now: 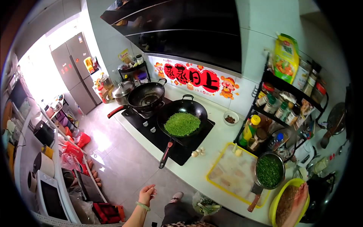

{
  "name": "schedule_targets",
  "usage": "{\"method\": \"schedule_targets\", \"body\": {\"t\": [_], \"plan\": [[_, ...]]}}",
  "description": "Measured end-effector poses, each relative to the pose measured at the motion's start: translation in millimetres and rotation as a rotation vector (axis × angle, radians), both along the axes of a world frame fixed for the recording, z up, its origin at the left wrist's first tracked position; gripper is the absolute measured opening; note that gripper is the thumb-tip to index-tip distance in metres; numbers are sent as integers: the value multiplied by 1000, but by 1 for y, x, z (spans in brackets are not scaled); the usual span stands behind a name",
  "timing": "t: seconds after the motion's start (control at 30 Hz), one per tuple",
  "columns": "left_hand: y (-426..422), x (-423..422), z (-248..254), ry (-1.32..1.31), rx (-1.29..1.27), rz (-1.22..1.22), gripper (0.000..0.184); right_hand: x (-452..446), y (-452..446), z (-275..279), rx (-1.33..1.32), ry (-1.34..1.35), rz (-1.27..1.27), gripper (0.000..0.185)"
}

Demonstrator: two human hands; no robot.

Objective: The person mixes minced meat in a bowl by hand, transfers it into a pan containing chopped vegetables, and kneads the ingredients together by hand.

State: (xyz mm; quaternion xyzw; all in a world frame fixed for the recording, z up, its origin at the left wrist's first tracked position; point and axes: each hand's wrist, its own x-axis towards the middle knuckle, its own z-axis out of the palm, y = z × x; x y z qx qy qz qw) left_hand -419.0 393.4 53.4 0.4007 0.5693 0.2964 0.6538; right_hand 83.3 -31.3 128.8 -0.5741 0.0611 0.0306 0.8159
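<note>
My right hand [299, 198] is over a yellow basin [273, 206] holding a brown, minced-looking mass [286, 200]. Its fingers are stretched out near the rim, reddish at the tips; whether they touch the mass I cannot tell. Away from the counter, my left hand [146, 194] hangs in the air, fingers loosely curled and apart, nothing in them. A metal bowl of chopped greens [269, 171] stands beside the basin. Next to it, a brown wooden handle [254, 203] with a dark metal part lies over the yellow-edged cutting board [230, 172].
A wok of chopped green pieces [182, 124] sits on the stove, its handle [165, 155] jutting over the front edge. Behind it stands a second wok [146, 96]. A spice rack [281, 102], small bowl [231, 118] and garlic [198, 152] are on the counter.
</note>
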Motion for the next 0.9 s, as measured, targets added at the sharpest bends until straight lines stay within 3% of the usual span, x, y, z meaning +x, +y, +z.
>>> {"method": "schedule_targets", "body": {"t": [0.2,0.4,0.53,0.6,0.67,0.73,0.8,0.9], "plan": [[87,11,-21,-149,-139,-162,21,-47,113,50,-26,-116,144,24],[164,45,9,-305,-313,-395,32,-106,220,102,-126,-133,211,19],[168,91,1,-559,-602,-643,46,-129,248,107,-175,-136,150,18],[159,106,9,-743,-548,-744,46,-134,254,102,-175,-112,111,18],[153,117,13,-802,-583,-699,42,-136,253,97,-116,-80,120,18],[152,123,29,-648,-492,-653,32,-143,259,96,-90,-68,107,18],[156,128,51,-568,-591,-624,15,-148,266,94,-74,-62,86,17],[173,139,94,-591,-623,-591,23,-151,276,85,-1,-78,109,17]]}}
